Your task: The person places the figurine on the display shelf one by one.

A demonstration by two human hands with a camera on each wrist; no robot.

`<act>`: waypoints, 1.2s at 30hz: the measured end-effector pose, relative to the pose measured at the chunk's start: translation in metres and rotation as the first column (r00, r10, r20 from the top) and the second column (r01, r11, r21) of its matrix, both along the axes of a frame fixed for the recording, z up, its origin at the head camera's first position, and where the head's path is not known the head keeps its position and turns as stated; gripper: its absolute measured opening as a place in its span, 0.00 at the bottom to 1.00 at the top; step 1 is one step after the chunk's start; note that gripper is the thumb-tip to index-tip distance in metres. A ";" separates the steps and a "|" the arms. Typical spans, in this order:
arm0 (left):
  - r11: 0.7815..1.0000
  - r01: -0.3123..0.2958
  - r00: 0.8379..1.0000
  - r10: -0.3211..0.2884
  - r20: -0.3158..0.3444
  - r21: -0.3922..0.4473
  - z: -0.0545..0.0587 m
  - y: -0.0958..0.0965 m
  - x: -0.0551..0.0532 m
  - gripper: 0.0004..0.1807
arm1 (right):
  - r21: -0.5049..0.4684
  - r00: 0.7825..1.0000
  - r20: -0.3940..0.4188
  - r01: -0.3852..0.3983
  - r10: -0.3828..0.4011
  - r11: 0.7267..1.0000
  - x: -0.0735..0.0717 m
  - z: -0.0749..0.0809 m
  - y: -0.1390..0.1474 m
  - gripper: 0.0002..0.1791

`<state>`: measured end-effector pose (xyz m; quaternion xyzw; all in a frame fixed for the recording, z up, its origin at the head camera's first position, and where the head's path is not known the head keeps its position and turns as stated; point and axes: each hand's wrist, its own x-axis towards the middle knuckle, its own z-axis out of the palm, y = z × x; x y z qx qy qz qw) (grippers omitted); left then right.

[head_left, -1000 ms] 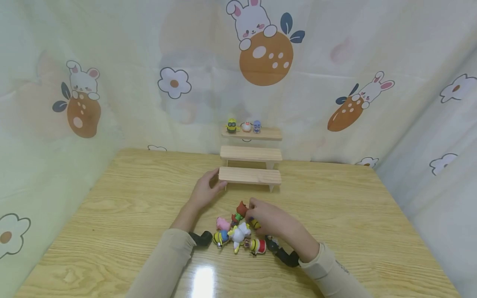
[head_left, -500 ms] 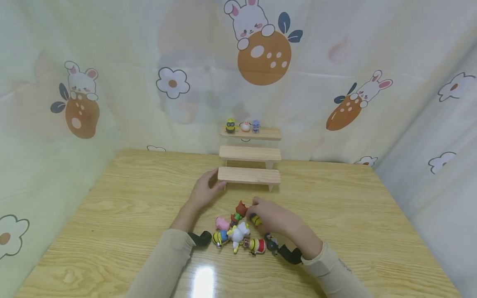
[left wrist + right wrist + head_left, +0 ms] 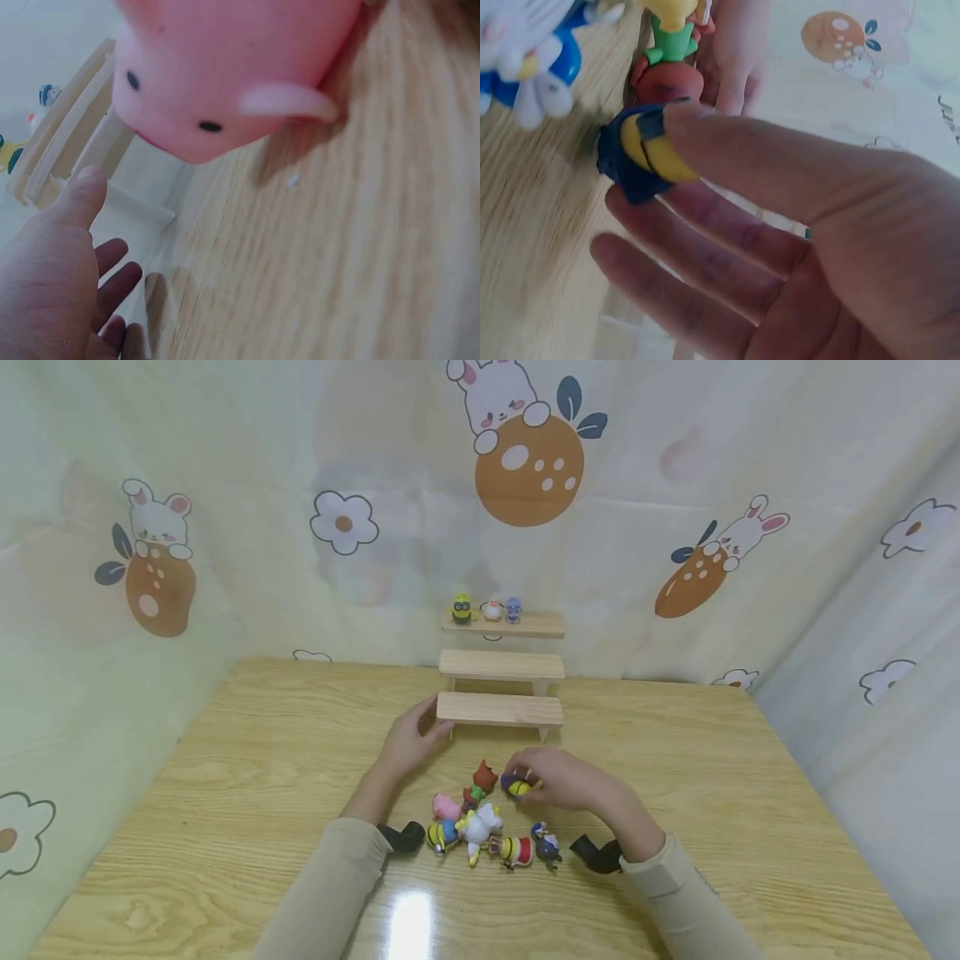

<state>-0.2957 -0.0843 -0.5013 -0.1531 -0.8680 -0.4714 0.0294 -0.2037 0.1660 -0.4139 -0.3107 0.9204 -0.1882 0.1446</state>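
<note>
— Nearest the body? Heap of small plastic toy figures (image 3: 480, 827) on the pale wooden tabletop (image 3: 225, 793), between the two forearms: pink pig-like figure (image 3: 447, 807) at its left, filling the top of the left wrist view (image 3: 225, 75).

— Right hand (image 3: 566, 779)? Just beyond the heap, to its right. Thumb and fingers (image 3: 727, 217) pinched round a small yellow-and-blue rounded figure (image 3: 517, 787), seen close in the right wrist view (image 3: 641, 154). Held low over the table; touching the wood or just clear of it, cannot tell. Long axis unclear, figure mostly covered.

— Left hand (image 3: 408, 745)? Farther out, fingers relaxed and mostly straight, set against the left end of the lowest plank of a three-tier bare-wood step shelf (image 3: 501, 710). Nothing clasped.

— Bearing of shelf from held figure? Straight ahead and slightly left, near; right hand alone carrying the figure, left hand already at the shelf.

— Farthest? Top tier (image 3: 504, 625): three small figures in a row (image 3: 487, 609), at its left half; right half, middle tier and lowest tier bare. Behind, rabbit-and-flower printed cloth (image 3: 525, 460).
</note>
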 end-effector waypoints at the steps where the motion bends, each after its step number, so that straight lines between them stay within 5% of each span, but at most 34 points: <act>1: 1.000 -0.003 1.000 0.003 0.005 -0.002 0.000 0.000 0.000 0.36 | -0.012 1.000 0.018 0.002 -0.002 1.000 -0.002 -0.001 0.002 0.18; 9: 1.000 -0.007 1.000 0.007 0.001 0.001 -0.003 0.000 -0.001 0.37 | -0.130 0.997 0.081 0.006 0.005 0.991 -0.016 -0.012 0.015 0.13; 16: 1.000 0.007 1.000 -0.007 -0.005 0.013 -0.003 0.000 -0.001 0.38 | -0.198 0.987 0.149 0.083 -0.054 0.977 -0.022 -0.016 0.020 0.12; 36: 0.999 -0.006 1.000 0.005 0.004 0.032 -0.003 0.000 -0.001 0.37 | -0.158 0.989 -0.008 0.145 -0.148 0.977 -0.022 -0.019 0.012 0.15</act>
